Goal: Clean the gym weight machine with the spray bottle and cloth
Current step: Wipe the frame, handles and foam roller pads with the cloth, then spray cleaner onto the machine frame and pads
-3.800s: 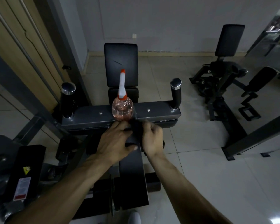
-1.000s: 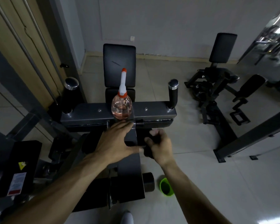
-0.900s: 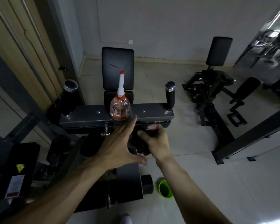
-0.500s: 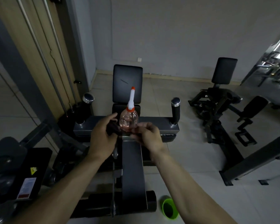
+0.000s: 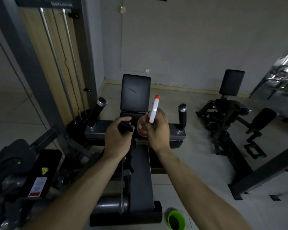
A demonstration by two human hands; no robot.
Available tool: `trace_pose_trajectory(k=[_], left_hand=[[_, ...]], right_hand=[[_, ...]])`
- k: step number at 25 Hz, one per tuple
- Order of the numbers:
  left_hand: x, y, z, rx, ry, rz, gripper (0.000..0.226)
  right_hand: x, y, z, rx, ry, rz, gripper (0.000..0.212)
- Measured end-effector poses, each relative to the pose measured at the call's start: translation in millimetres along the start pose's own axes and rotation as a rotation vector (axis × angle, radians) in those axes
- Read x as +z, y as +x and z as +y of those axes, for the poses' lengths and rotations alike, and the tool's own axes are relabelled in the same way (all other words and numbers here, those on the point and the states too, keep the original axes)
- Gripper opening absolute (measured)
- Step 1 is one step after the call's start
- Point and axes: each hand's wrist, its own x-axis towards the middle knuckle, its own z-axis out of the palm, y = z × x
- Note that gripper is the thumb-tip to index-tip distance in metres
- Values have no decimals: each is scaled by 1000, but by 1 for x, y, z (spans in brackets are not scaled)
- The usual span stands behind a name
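Here, at 5 o'clock on the floor, a green cup (image 5: 176,220) stands, its inside too dark to read. Over the weight machine's long pad (image 5: 140,171), my left hand (image 5: 118,138) grips the bunched dark cloth (image 5: 125,127), just at 9 o'clock of my right hand (image 5: 156,131). The right is wrapped round the spray bottle (image 5: 153,112), pinkish liquid in its clear belly, nozzle toward 12 o'clock. Beyond run the grey crossbar (image 5: 96,131) and the black back pad (image 5: 135,92). Half a second ago the bottle stood on that crossbar and both hands shared the cloth.
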Motion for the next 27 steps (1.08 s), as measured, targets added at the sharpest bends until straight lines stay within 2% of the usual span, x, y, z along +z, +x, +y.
trace_pose_trajectory(k=[3,7,11,14,17,19,24,25,27], left_hand=[[3,-44,23,-56,-75,-77,25],[16,-131,31,-90,-103,-352,25],[28,-221,-21,-210,-48,-552,22],[26,-265,-84,-363,14,-542,22],[32,-302,-158,-544,99,-474,20],[40,-326,-212,-654,164,-430,18],[65,-358,-326,-807,260,-352,35],[70,-363,-345,-806,290,-348,41],[86,-382,-427,-743,345,-391,48]], right_hand=[[-52,-47,-21,-66,-11,113,13],[-101,-137,-15,53,47,193,12],[-117,-231,34,287,87,223,35],[-119,-288,88,439,61,172,43],[-111,-354,164,576,-47,58,34],[-104,-396,216,662,-104,-36,38],[-90,-451,332,668,-298,-269,40],[-91,-455,350,662,-329,-311,41],[-70,-480,429,599,-389,-358,43]])
